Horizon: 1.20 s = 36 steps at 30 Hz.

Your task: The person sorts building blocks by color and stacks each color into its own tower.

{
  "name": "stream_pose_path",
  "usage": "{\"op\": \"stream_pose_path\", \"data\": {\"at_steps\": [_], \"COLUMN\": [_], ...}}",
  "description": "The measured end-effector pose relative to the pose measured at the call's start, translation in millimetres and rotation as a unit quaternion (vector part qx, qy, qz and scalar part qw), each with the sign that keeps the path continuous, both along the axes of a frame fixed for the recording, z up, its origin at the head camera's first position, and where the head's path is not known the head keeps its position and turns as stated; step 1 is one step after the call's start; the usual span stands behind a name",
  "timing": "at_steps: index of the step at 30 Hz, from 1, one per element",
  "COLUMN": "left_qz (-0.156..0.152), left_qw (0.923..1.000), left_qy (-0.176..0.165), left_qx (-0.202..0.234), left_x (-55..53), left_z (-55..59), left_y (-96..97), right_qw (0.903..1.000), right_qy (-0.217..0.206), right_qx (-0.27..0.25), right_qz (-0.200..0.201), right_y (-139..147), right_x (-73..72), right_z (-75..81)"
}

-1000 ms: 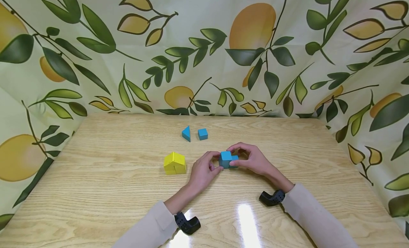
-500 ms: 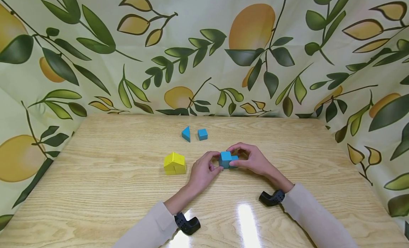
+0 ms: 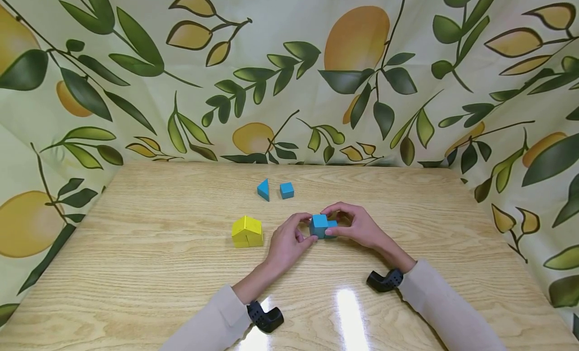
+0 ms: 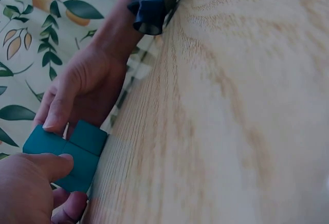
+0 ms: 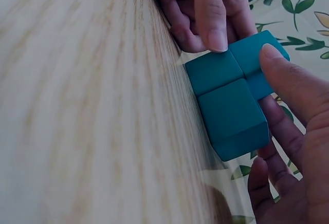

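Three blue cubes stand together between my hands. One upper cube (image 3: 319,220) sits on a lower cube (image 5: 214,72), and a side cube (image 5: 231,113) stands against the lower one on its right. My left hand (image 3: 286,245) holds the lower cube from the left, its thumb on the near face. From the right, my right hand (image 3: 359,228) pinches the upper cube, thumb on its near face, arching over the side cube. The far fingertips of both hands are partly hidden behind the cubes.
Left of my left hand stands a yellow house-shaped group of blocks (image 3: 247,233). Farther back lie a blue triangular block (image 3: 264,190) and a loose blue cube (image 3: 287,190). A patterned cloth (image 3: 289,89) borders the wooden table (image 3: 158,215) at the back and sides.
My left fingers have shifted very slightly at the cubes. The right hand, the blue cubes and the yellow blocks stay in place.
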<state>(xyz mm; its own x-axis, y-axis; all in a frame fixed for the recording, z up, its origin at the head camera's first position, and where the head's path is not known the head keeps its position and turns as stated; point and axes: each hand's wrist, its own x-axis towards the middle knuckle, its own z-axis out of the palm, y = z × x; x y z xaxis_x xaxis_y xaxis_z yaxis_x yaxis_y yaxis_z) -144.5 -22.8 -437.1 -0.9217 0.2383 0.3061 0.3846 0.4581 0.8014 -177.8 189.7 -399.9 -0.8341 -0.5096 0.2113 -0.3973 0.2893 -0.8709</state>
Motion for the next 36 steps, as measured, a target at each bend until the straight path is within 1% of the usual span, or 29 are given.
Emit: {"op": "stream_pose_path", "data": {"at_steps": [4,8,12,19,26,28,31,33,36], "left_qz": [-0.007,-0.016,-0.023,-0.034,-0.035,-0.033,-0.033,-0.033,-0.03], "left_qw": [0.9995,0.9977,0.9954,0.993,0.9914,0.9914,0.9916,0.9916,0.9918], "left_qy": [0.012,0.036,0.058,0.079,0.087,0.088,0.088,0.086,0.082], "left_qx": [0.028,0.055,0.073,0.081,0.091,0.09,0.089,0.091,0.093], "left_x": [0.0,0.2,0.4,-0.8,-1.8,-1.6,-1.5,-1.1,-0.8], "left_z": [-0.4,-1.1,-2.6,-4.2,-4.7,-4.6,-4.6,-4.4,-3.9], "left_y": [0.0,-0.9,-2.2,-2.5,-1.7,-1.6,-1.3,-0.5,-0.4], "right_qw": [1.0,1.0,0.9998,0.9993,0.9977,0.9976,0.9985,0.9992,1.0], "right_qy": [0.003,0.007,0.01,0.012,0.015,0.01,-0.002,-0.007,0.003], "right_qx": [0.0,-0.004,-0.014,-0.035,-0.066,-0.069,-0.054,-0.036,0.005], "right_qz": [0.001,0.002,0.005,0.01,0.004,-0.001,-0.012,-0.013,-0.002], "right_y": [1.1,2.4,3.3,5.1,16.6,19.3,22.6,23.5,19.3], "right_x": [-1.2,-2.1,-3.1,-4.7,-17.9,-20.1,-26.0,-33.7,-50.1], "right_z": [-1.5,-2.9,-3.5,-2.8,-17.5,-15.2,-6.6,-0.1,11.5]}}
